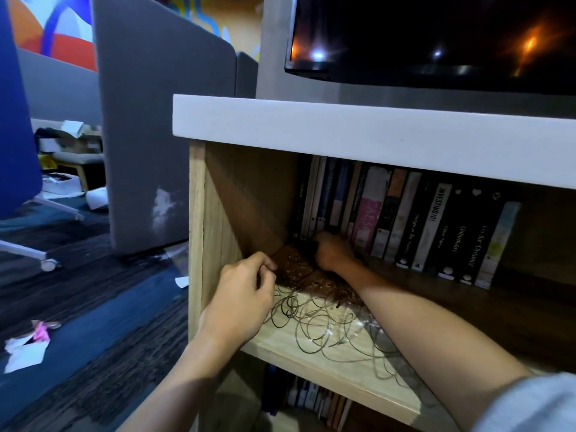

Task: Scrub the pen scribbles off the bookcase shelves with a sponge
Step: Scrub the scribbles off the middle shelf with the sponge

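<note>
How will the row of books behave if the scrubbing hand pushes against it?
The row of books leans left, so a push may tip it further. The right hand works at its base, risking a nudge. The paperbacks look thin and probably light.

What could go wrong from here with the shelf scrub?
1. The right hand works deep in the shelf beside the row of books; a wide stroke could knock or wet them.
2. The scribbles lie on a wet sheen; smearing looks possible.
</note>
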`<state>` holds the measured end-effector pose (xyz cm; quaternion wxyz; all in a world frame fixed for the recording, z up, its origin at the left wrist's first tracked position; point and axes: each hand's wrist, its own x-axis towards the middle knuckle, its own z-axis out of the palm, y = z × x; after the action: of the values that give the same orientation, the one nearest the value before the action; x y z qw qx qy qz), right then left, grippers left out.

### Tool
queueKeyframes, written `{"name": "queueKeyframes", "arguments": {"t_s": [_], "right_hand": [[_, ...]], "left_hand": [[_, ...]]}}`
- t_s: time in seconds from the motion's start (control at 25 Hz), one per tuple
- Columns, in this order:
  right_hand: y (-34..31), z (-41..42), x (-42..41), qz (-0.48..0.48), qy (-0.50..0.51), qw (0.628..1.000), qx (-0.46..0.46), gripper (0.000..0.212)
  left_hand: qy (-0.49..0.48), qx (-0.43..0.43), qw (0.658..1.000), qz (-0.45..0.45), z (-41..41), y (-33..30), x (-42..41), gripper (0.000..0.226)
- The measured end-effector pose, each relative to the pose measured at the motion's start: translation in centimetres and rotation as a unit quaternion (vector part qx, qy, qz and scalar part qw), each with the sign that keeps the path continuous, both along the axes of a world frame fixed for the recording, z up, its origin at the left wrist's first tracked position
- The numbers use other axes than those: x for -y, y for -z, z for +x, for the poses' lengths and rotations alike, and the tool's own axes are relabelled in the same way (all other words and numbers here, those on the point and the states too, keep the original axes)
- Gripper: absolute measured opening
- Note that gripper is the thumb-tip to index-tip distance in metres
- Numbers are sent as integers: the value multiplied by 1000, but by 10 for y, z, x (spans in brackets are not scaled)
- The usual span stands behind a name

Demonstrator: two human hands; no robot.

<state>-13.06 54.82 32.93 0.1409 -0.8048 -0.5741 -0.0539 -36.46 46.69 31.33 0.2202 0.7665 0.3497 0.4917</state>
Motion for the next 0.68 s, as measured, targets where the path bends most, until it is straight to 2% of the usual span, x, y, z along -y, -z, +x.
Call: {"name": "queueKeyframes", "arguments": {"t_s": [0.08, 0.16, 0.24, 0.32, 0.4, 0.48, 0.56, 0.68], "right_hand": [[-1, -16, 1, 2, -6, 1000, -23, 38], [-11, -32, 18, -9, -137, 988, -68, 40], [-28, -42, 47, -62, -266, 957, -100, 37], [-44, -42, 73, -106, -325, 934, -102, 30], [-60, -27, 94, -116, -327, 932, -109, 28], [-78, -1, 114, -77, -283, 950, -105, 28], [-92, 33, 132, 8, -212, 972, -105, 27], [-87, 83, 151, 122, -127, 970, -169, 29]], "left_hand": [[2, 4, 1000, 2, 0, -1, 0, 18], [2, 3, 1000, -1, -1, -1, -1, 18], [-1, 0, 1000, -1, 0, -1, -1, 19], [0, -1, 1000, 3, 0, -1, -1, 19], [5, -2, 1000, 3, -1, 0, -2, 19], [10, -4, 1000, -4, -1, 1, -1, 19], [11, -7, 1000, -6, -1, 2, -1, 19], [7, -10, 1000, -7, 0, 3, -4, 19]]}}
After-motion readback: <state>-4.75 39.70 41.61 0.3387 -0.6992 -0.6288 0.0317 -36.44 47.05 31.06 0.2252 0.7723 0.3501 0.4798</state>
